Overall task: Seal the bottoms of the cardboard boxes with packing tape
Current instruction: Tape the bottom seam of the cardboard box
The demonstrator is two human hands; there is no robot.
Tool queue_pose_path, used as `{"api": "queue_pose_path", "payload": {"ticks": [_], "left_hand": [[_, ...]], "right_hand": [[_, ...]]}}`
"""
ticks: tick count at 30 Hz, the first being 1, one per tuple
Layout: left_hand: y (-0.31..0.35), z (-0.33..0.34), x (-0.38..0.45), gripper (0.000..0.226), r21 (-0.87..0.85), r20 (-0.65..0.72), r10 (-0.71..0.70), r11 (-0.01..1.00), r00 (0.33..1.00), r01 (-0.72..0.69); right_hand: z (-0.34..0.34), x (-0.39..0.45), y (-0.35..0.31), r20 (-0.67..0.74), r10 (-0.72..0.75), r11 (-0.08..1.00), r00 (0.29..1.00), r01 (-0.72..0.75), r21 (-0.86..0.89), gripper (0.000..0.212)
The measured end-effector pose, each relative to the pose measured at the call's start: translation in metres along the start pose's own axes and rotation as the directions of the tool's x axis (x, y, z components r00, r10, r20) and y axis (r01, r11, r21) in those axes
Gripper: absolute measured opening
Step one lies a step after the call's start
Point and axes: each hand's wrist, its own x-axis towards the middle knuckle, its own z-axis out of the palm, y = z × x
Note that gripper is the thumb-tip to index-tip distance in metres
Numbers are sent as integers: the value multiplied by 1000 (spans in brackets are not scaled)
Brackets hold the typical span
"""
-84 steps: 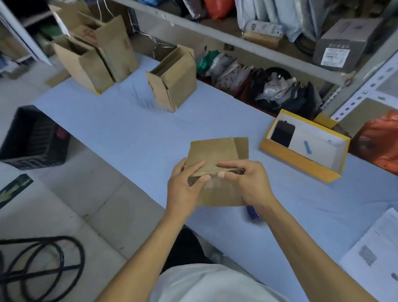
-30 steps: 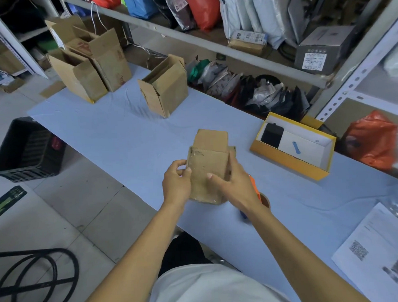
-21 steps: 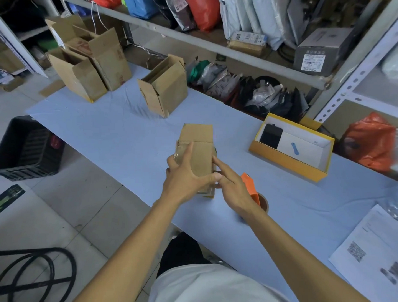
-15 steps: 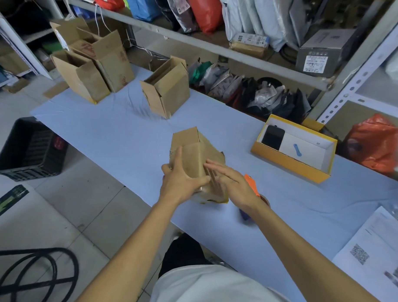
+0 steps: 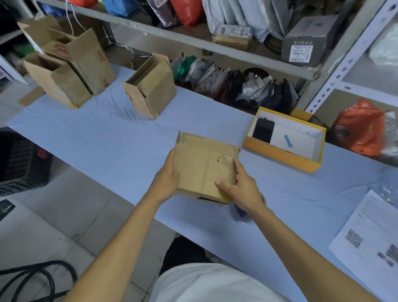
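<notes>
Head view, looking down: a person stands at the near edge of a long table (image 5: 98, 140) covered in pale blue. Near that edge, about midway along, sits a small cardboard box (image 5: 205, 166) with its folded flaps facing up, the seam between them running away from the viewer.

The left hand (image 5: 166, 176) holds the box's left side, fingers together along the wall and thumb on top, probably to stop it sliding. The right hand (image 5: 242, 186) lies spread over the box's near right corner, thumb pressing the flaps flat, likely keeping the seam closed for taping. No tape shows on the seam yet.

Something dark blue peeks out under the right wrist; whether it is the tape holder I cannot tell.

Toward the far left corner stand three open boxes (image 5: 150, 89), seemingly already assembled. By the far edge on the right lies a yellow tray (image 5: 284, 158); printed papers (image 5: 377, 237) lie at the near right.
</notes>
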Motion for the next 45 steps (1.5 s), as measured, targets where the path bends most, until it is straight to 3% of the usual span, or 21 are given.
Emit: {"api": "queue_pose_path", "payload": {"ticks": [4,6,8,10,11,13,15,17,19,20,21,22,24,26,28,30,33,36,41,45], "left_hand": [[-10,4,27,65,309,88,81,945,993,-104],[-15,3,39,67,391,130,6,919,991,-57],[-14,3,49,71,490,121,-44,871,992,-21],[-8,12,58,78,653,139,-5,752,990,-88],[-5,18,59,82,712,165,20,689,986,-133],[-3,34,62,90,781,244,47,582,969,-225],[-7,44,63,93,818,298,66,497,952,-290],[-12,43,65,92,835,313,95,446,945,-322],[-14,34,64,90,838,345,102,415,933,-355],[-13,30,64,90,831,364,93,418,927,-368],[-10,27,63,89,822,378,81,428,922,-375],[-5,26,63,85,812,380,90,444,920,-379],[9,28,67,64,761,340,216,509,915,-402],[28,35,74,37,593,285,314,685,906,-424],[48,46,81,25,312,318,232,890,919,-333],[65,58,87,21,70,426,94,988,900,-137],[78,68,91,23,-118,601,-80,975,796,187],[76,67,96,32,-178,686,-50,956,726,234],[70,61,107,13,-241,679,-143,883,720,403],[70,60,113,6,-203,652,-175,897,738,392]], "right_hand": [[13,3,14,80,34,999,996,-35,14,93],[11,5,22,158,32,992,987,-51,117,73],[5,8,27,75,50,986,996,-61,156,45],[-4,10,31,-135,175,984,975,-179,-17,29],[-5,8,34,-202,222,957,954,-253,-143,32],[-4,4,41,-177,297,872,938,-342,-351,52],[5,0,44,-54,285,823,957,-274,-498,64],[12,-4,42,-62,226,810,972,-223,-542,38],[17,-9,39,-197,143,827,970,-227,-515,17],[22,-8,44,-244,81,875,966,-186,-448,30],[23,-9,43,-274,62,906,960,-170,-389,64],[19,-10,44,-326,75,926,942,-187,-327,79],[4,-16,33,-400,181,958,898,-253,-135,70],[-3,-21,33,-437,328,944,838,-308,118,54],[-5,-30,29,-445,332,941,832,-264,211,41],[-7,-38,23,-456,265,958,849,-178,225,33],[-9,-43,14,-413,182,976,892,-114,183,37],[-10,-42,9,-388,153,980,909,-91,174,45],[-15,-33,12,-339,107,974,935,-31,224,52],[-21,-24,11,-313,86,977,946,-19,211,53]]}}
